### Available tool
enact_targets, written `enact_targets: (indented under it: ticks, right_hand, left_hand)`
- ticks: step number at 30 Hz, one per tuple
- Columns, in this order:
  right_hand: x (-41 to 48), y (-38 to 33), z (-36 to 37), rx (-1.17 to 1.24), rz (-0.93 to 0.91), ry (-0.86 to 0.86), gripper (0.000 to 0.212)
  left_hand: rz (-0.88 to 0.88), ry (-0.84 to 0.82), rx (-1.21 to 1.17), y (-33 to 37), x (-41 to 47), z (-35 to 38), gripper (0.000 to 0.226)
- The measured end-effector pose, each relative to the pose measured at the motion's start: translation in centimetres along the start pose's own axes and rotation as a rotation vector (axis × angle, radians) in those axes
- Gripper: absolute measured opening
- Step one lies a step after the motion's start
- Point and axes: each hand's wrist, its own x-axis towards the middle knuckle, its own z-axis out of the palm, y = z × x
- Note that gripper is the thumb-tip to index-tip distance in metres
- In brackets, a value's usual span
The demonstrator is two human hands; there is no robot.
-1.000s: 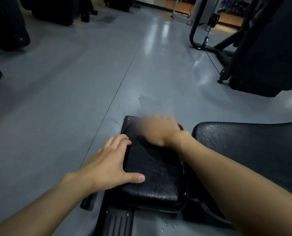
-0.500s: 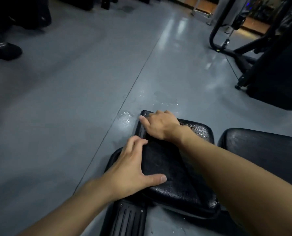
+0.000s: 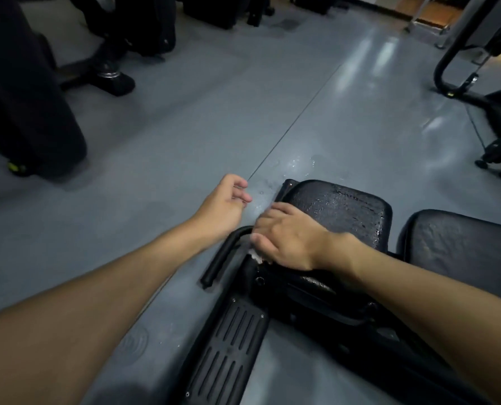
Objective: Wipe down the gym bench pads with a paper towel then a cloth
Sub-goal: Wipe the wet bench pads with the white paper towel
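The small black seat pad [image 3: 342,211] of the bench is wet and glistens with droplets. My right hand [image 3: 287,239] lies on the pad's near left edge, fingers curled over a bit of white paper towel [image 3: 255,255] that peeks out beneath them. My left hand [image 3: 224,206] hovers over the floor just left of the pad, fingers loosely curled, holding nothing. The larger black back pad [image 3: 465,252] lies to the right, apart from the seat pad.
A black handle bar [image 3: 223,258] and a ribbed foot plate [image 3: 228,355] of the bench frame sit below my hands. Water is splashed on the grey floor [image 3: 298,165] beyond the pad. Dark gym machines [image 3: 24,112] stand at left, back and right.
My left hand has come off the seat pad and moved left over the floor. My right hand has slid back along the pad's left edge toward me. The view has shifted left.
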Motion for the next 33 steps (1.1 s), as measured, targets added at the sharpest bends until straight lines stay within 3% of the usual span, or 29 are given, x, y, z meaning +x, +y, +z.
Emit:
enact_targets:
  ticks: [4,7,11,14,16,18,21,23,28,33]
  right_hand:
    - [0.3,-0.3,0.5,-0.019,0.12,-0.016,0.051]
    - [-1.8,-1.6,0.8,0.019,-0.001,0.023,0.047]
    - [-5.8,-2.8,1.2,0.032,-0.207,0.031,0.056]
    - [-8.6,-1.9,0.6,0.394,-0.239,0.109,0.044]
    - [-10.6,-0.7,0.1,0.586,-0.172,0.235,0.054]
    - [-12.6,0.8,0.3,0.477,0.006,0.349,0.055]
    - [-15.5,2.7,0.6,0.205,0.3,0.187,0.051]
    - [-16.5,3.6,0.8,0.074,0.308,0.121,0.051]
    - [-19.2,5.1,1.3,0.068,0.499,0.175,0.051]
    - [-20.3,5.7,1.2,0.283,0.525,0.329,0.046]
  left_hand:
    - [0.049,0.007,0.032,1.9,-1.5,1.8,0.039]
    - [0.079,0.003,0.014,3.1,-3.3,2.3,0.039]
    - [0.106,-0.099,0.106,1.3,-6.8,1.8,0.041]
    - [0.195,-0.258,0.301,-0.8,-10.6,2.4,0.052]
    - [0.254,-0.35,0.505,-1.3,-12.4,3.9,0.06]
    - [0.299,-0.34,0.78,-1.4,-12.7,5.2,0.068]
    - [0.531,-0.199,1.148,-1.8,-11.1,5.4,0.072]
    - [0.664,-0.198,1.301,-2.2,-9.7,5.2,0.078]
    - [0.832,-0.252,1.401,-1.6,-8.6,5.9,0.097]
    - [0.967,-0.292,1.368,0.6,-10.2,11.0,0.085]
